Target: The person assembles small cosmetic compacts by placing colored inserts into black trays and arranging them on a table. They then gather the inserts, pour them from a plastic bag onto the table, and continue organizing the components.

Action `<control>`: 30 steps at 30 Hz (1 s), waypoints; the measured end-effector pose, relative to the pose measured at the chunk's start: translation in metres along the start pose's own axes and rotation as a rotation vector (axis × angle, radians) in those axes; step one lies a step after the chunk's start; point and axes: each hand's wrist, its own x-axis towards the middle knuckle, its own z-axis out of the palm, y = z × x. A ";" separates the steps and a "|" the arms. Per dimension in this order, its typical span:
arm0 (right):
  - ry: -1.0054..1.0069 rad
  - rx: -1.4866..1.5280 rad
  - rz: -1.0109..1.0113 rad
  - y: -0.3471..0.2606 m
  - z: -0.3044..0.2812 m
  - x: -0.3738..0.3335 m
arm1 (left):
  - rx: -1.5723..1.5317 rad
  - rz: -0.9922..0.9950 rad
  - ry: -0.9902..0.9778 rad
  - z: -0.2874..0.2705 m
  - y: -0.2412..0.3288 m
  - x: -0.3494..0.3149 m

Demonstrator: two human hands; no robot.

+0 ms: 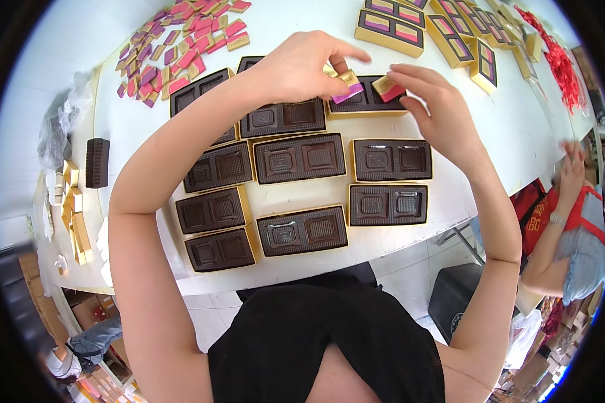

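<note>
My left hand (299,70) pinches a small purple-and-gold wrapped piece (347,88) over the left part of a box with a dark brown plastic insert (364,104). At the right end of that box, my right hand (440,107) has its fingertips around a small pink-and-gold wrapped piece (387,88). Whether this piece rests in its compartment, I cannot tell. More gold-sided boxes with two-compartment brown inserts, such as a middle box (299,159) and a front box (302,232), stand nearer me with nothing in them. My left forearm hides parts of the left boxes.
A loose heap of pink, purple and gold pieces (181,50) lies far left. Filled boxes (390,30) stand far right, near a red stringy bundle (561,67). A spare brown insert (97,163) lies at left. Another person's arm (565,188) shows beyond the table's right edge.
</note>
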 end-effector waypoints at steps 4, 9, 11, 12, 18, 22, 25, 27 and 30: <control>-0.082 0.017 -0.046 -0.006 0.007 -0.017 | 0.024 -0.066 -0.025 0.008 0.004 0.005; -0.078 -0.228 -0.183 -0.008 0.009 -0.024 | 0.197 0.051 0.025 0.027 0.009 0.000; -0.059 -0.368 -0.210 -0.012 0.009 -0.025 | 0.219 0.072 0.119 0.029 0.007 -0.002; -0.063 -0.422 -0.191 -0.016 0.011 -0.027 | 0.234 0.063 0.133 0.029 0.002 -0.002; -0.171 -0.301 -0.048 -0.016 0.010 -0.021 | 0.253 0.131 0.330 0.031 -0.006 -0.005; -0.101 -0.364 -0.148 -0.009 0.017 -0.023 | 0.287 0.088 0.251 0.029 -0.017 0.001; -0.145 -0.268 -0.112 -0.008 0.018 -0.029 | 0.274 -0.003 0.182 0.033 -0.023 0.007; -0.166 -0.282 -0.121 -0.007 0.017 -0.030 | 0.214 -0.058 0.071 0.031 -0.021 0.008; -0.213 -0.390 -0.153 -0.007 0.015 -0.029 | 0.239 -0.080 0.051 0.027 -0.021 0.008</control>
